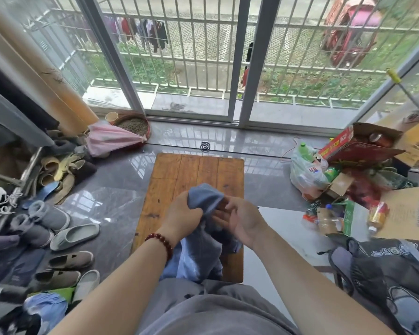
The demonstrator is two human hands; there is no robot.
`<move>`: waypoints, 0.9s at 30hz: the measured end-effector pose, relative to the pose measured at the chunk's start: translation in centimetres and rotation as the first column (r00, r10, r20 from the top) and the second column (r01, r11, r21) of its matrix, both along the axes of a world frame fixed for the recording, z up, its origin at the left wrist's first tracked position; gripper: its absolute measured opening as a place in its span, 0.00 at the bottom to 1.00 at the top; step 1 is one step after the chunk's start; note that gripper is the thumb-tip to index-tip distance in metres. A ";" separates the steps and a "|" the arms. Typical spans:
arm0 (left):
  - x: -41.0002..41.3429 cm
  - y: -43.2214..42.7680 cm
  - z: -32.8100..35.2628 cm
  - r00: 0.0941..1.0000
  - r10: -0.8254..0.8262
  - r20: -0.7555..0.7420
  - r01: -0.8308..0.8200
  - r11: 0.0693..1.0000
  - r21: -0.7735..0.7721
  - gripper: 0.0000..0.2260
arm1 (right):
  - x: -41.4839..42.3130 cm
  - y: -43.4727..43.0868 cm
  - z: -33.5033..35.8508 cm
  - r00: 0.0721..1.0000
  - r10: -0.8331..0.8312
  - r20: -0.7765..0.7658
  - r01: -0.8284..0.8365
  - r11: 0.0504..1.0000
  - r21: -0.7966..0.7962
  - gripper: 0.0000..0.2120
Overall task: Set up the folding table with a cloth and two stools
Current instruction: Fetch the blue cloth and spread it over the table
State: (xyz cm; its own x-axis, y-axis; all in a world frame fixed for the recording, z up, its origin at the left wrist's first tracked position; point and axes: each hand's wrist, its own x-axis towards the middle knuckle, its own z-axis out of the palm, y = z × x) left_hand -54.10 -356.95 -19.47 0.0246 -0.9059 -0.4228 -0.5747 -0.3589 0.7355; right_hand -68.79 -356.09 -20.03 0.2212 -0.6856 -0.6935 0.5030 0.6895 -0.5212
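My left hand [182, 213] is closed around a bunched fold of the blue-grey cloth [203, 252], lifting that part above the wooden worktop [191, 170]. A red bead bracelet [160, 240] sits on that wrist. My right hand [242, 218] is just beside it, palm turned up and to the left, with its fingers loosely bent against the cloth. The fold covers the fingertips, so I cannot tell whether they pinch it or only touch it.

The rest of the cloth hangs down crumpled between my forearms and over the near end of the worktop, while the far half of the boards lies bare. Beyond the far edge, a mosquito coil [205, 146] lies on the grey tiled floor in front of the sliding glass door [186, 68]. Slippers [74, 234] and other shoes are scattered on the floor to the left, with a folded pink umbrella [109, 139] farther back. To the right stands a plastic bag [305, 172] holding bottles.
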 end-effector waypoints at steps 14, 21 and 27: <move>0.4 -1.9 2.2 0.957 0.200 -0.211 -0.211 0.977 -0.032 0.19 | -1.3 -1.1 0.2 0.931 0.029 -0.363 -0.097 0.980 -0.173 0.24; -0.5 -1.5 3.8 0.942 0.020 -0.334 -0.035 0.999 -0.040 0.17 | -0.8 -1.0 -0.2 0.717 0.126 -0.685 -0.350 0.916 -0.198 0.17; -0.5 -2.2 5.4 0.942 -0.163 -0.294 0.141 0.986 -0.094 0.13 | -1.1 -1.9 0.1 0.670 0.064 -0.739 -0.283 0.943 -0.175 0.09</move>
